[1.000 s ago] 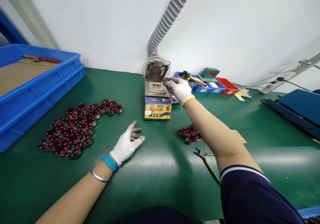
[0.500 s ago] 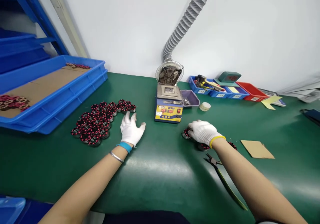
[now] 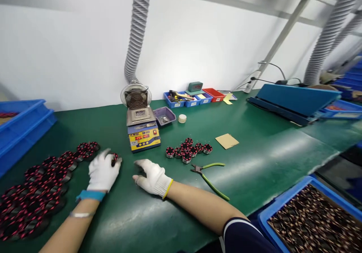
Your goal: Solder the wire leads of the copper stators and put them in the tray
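My left hand [image 3: 104, 170], in a white glove, grips a small motor stator [image 3: 114, 159] with black and pink-red windings. The glove hides part of this ring. To its left, a large cluster of the same stators [image 3: 42, 187] lies on the green table. My right hand [image 3: 152, 177], gloved in white with a yellow cuff, is over the table just right of the left hand. Its thumb and fingers are apart, with nothing between them. A smaller group of stators [image 3: 186, 150] sits right of that hand, beside green-handled cutting pliers [image 3: 210, 174] lying with their handles spread.
A heating unit [image 3: 144, 139] with a yellow panel and red digits stands behind the hands, below a grey duct [image 3: 137, 23]. Next to it are a purple tray [image 3: 171, 113] and a round white tin [image 3: 182, 118]. Blue crates flank the table; one [image 3: 267, 215] is full of parts.
The view has turned right. My left hand, open before beside the large cluster, has closed on a stator. My right hand has left the smaller group and moved left, open.
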`<state>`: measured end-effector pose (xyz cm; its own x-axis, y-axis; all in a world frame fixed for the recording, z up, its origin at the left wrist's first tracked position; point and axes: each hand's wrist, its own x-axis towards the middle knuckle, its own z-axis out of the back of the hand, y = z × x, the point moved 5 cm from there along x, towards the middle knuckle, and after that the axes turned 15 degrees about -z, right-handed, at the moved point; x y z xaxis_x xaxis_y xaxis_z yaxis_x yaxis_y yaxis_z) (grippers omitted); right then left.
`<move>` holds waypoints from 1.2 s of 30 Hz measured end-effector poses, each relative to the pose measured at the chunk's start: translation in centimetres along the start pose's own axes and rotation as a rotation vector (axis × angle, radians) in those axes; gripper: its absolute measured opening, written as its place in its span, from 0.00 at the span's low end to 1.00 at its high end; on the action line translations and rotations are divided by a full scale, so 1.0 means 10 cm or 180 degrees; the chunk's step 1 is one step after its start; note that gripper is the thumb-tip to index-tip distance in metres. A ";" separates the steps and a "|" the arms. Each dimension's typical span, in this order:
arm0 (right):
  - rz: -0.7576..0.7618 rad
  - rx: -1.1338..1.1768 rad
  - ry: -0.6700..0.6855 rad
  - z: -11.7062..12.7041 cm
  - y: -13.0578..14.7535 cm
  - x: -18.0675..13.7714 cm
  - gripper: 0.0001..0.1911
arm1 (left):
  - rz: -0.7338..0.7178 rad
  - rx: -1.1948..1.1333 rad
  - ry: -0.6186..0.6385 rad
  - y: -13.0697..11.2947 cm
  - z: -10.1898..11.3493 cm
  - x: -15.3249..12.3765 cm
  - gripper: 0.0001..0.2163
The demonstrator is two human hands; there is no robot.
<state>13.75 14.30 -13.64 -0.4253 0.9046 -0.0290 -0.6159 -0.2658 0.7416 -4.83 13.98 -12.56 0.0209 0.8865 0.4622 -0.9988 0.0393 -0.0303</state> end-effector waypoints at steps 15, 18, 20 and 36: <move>-0.1180 0.1778 0.0668 -0.02 -0.19 0.06 0.25 | 0.0315 -0.2112 -0.0400 -0.63 0.03 -0.42 0.28; -0.0987 0.1656 0.0394 -0.07 -0.17 0.05 0.24 | 0.0381 -0.2739 0.0145 -0.64 -0.05 -0.41 0.26; -0.0839 0.1176 0.0096 -0.04 -0.13 0.02 0.22 | 0.0454 -0.2932 0.0292 -0.63 -0.08 -0.41 0.27; -0.0434 0.0674 -0.0360 0.17 -0.08 -0.05 0.21 | 0.0542 -0.3186 0.1145 -0.67 0.14 -0.35 0.12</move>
<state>15.58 14.64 -13.05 -0.2639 0.9619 -0.0719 -0.5051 -0.0742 0.8599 1.74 9.97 -12.73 0.0602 0.9931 0.1005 -0.5025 0.1171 -0.8566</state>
